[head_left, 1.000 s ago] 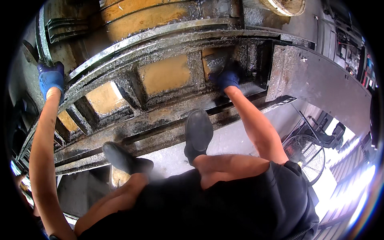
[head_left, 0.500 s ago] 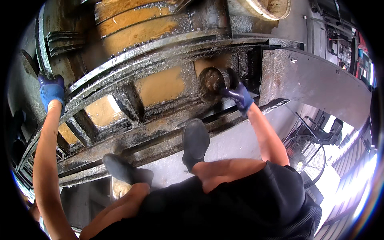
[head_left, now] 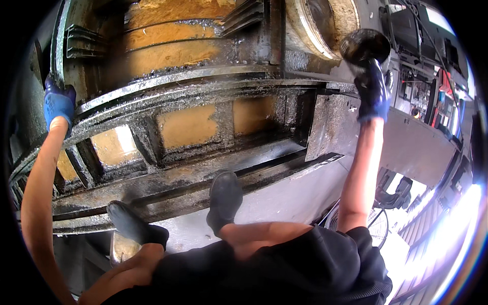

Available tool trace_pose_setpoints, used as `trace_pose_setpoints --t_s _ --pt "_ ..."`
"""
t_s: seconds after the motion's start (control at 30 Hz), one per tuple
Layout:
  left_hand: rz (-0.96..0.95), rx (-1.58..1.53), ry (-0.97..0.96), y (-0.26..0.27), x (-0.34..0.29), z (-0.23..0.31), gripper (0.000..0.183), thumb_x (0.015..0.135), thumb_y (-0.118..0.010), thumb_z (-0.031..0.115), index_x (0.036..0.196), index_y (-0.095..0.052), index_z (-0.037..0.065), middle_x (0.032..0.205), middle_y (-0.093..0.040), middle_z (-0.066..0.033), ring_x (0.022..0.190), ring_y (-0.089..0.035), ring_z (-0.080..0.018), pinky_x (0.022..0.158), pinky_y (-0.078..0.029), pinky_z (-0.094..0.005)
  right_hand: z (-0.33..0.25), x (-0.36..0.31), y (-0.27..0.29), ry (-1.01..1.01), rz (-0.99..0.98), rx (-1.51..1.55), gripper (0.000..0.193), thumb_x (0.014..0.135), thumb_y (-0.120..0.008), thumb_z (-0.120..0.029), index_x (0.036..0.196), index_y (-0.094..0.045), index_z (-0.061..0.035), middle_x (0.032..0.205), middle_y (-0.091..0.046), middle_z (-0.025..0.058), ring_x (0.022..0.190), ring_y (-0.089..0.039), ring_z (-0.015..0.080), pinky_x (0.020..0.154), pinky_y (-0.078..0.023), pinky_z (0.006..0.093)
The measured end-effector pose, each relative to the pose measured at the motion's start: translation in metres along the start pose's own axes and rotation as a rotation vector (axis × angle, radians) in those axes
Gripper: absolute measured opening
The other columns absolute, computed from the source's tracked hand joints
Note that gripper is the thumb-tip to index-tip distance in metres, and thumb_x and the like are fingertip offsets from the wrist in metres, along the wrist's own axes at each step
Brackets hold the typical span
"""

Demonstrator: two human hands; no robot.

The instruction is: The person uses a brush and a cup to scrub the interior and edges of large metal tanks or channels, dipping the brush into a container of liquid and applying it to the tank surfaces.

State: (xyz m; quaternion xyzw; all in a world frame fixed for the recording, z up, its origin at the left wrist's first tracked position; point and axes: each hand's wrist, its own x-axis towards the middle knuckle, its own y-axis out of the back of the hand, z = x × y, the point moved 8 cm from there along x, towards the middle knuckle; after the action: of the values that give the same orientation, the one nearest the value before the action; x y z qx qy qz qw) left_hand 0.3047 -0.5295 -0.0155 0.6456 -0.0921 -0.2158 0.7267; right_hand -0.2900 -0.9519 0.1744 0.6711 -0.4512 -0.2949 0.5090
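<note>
My right hand [head_left: 374, 94], in a blue and dark purple glove, grips a dark, wet, round pan-like scoop [head_left: 366, 47]. It is held up at the upper right, against the lip of a dirty white bucket [head_left: 311, 31]; whether the two touch I cannot tell. At the far left my left hand [head_left: 59, 105], gloved alike, is closed round the lower end of an upright metal rail [head_left: 59, 43]. Between my hands runs a grimy metal trough [head_left: 226, 119], with tan, murky liquid [head_left: 187, 125] in its compartments and shiny metal chips along its edges.
Beyond the trough lies a bay of orange-brown sludge [head_left: 175, 53] with metal slats [head_left: 243, 18]. My dark shoes [head_left: 225, 198] stand at the near side. A grey metal panel [head_left: 412, 145] extends right, and a floor fan [head_left: 378, 229] is beside my right leg.
My right hand has lifted the scoop out of the trough's right compartment and carried it up and right to the bucket. My left hand keeps its hold on the rail.
</note>
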Motion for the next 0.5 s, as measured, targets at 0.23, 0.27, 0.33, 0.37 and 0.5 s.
trace_pose_setpoints --t_s 0.23,0.27,0.33,0.37,0.5 --pt "0.019 0.035 -0.015 0.002 -0.003 -0.005 0.063 0.083 -0.06 0.022 0.14 -0.038 0.009 0.118 -0.06 -0.0293 0.108 -0.059 -0.0445 0.094 -0.047 -0.0479 -0.043 0.052 -0.046 -0.056 0.443 -0.478 0.12 0.062 -0.08 -0.056 0.148 -0.021 0.0031 0.148 -0.034 0.0227 0.138 -0.032 0.0341 0.116 -0.019 0.0426" --pt "0.04 0.042 -0.03 0.002 -0.003 -0.001 0.063 0.082 -0.06 0.022 0.14 -0.038 0.01 0.119 -0.06 -0.0286 0.108 -0.059 -0.0444 0.095 -0.047 -0.0478 -0.038 0.051 -0.049 0.0 0.449 -0.507 0.12 0.062 -0.078 -0.058 0.148 -0.02 0.0025 0.149 -0.034 0.0226 0.138 -0.031 0.0339 0.116 -0.017 0.0434" --pt "0.022 0.02 -0.02 0.007 -0.006 0.007 0.064 0.083 -0.06 0.022 0.141 -0.037 0.01 0.119 -0.06 -0.0287 0.108 -0.059 -0.0442 0.095 -0.047 -0.0478 -0.033 0.039 -0.052 0.105 0.458 -0.559 0.121 0.062 -0.076 -0.061 0.149 -0.019 0.0013 0.15 -0.032 0.0224 0.14 -0.028 0.0336 0.117 -0.012 0.0449" --pt "0.014 0.021 -0.009 0.006 -0.007 0.004 0.064 0.083 -0.06 0.022 0.141 -0.037 0.01 0.119 -0.059 -0.0288 0.108 -0.059 -0.0443 0.095 -0.047 -0.0479 -0.038 0.031 -0.05 0.134 0.452 -0.404 0.121 0.06 -0.078 -0.059 0.149 -0.021 -0.0006 0.148 -0.034 0.0229 0.138 -0.027 0.0379 0.115 -0.015 0.0494" --pt "-0.009 0.025 0.033 0.003 -0.006 0.0 0.063 0.083 -0.06 0.023 0.14 -0.037 0.011 0.118 -0.06 -0.029 0.108 -0.059 -0.0444 0.094 -0.047 -0.0481 -0.055 0.024 -0.047 0.169 0.492 -0.462 0.117 0.061 -0.08 -0.056 0.148 -0.023 -0.0027 0.145 -0.035 0.0241 0.135 -0.025 0.0469 0.113 -0.02 0.0545"
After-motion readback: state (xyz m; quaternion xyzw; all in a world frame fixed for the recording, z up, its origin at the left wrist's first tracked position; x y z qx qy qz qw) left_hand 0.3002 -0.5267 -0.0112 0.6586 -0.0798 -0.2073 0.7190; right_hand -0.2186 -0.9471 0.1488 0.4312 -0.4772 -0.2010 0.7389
